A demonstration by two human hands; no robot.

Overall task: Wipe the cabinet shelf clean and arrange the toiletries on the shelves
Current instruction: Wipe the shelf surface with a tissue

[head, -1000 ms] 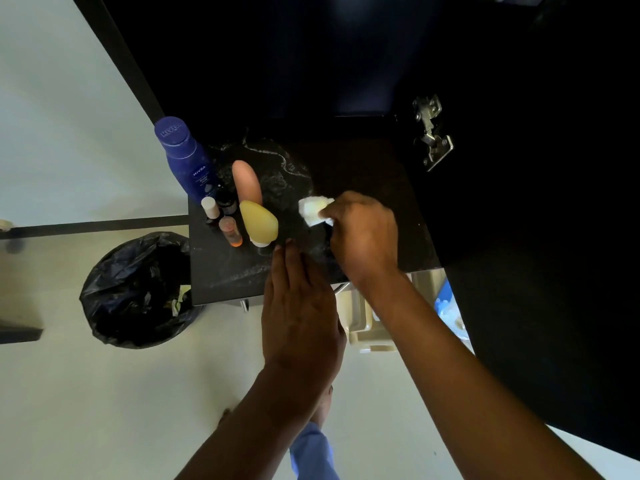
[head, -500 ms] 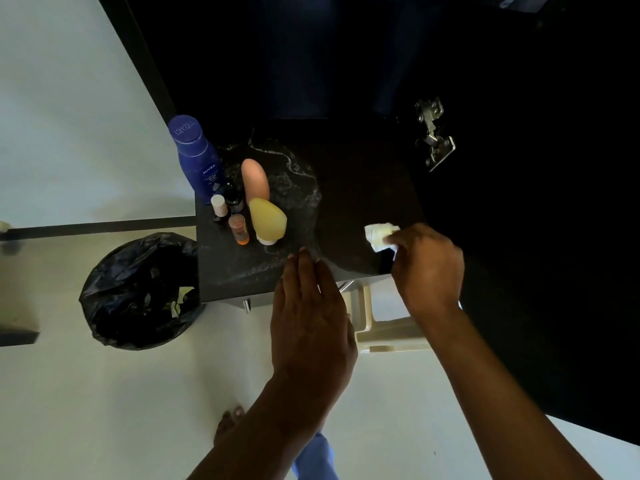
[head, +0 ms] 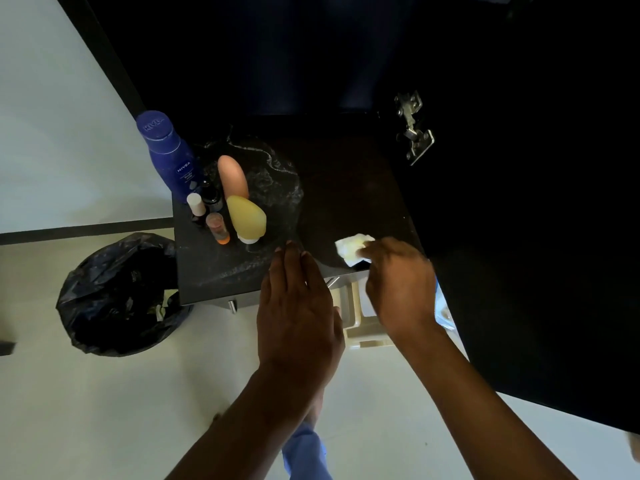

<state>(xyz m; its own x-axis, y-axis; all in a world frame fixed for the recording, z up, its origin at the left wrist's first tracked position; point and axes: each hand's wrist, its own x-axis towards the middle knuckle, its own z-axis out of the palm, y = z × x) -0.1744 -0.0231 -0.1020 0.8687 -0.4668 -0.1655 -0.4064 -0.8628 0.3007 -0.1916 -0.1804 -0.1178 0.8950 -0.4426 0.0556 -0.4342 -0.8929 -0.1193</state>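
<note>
Since the earlier frame, right hand [head: 398,282] pinching the white tissue [head: 353,249] has shifted slightly left along the dark shelf [head: 346,188] front edge. Left hand [head: 298,306] lies flat, fingers straight, on the edge. Toiletries [head: 239,202] cluster at left; bin [head: 117,296] on pale floor.

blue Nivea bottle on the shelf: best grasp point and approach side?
Probably the body just below the cap of the blue Nivea bottle, coming from above. It stands upright at the shelf's left rear corner, and the pink bottle and small vials crowd its lower front and right side.
</note>
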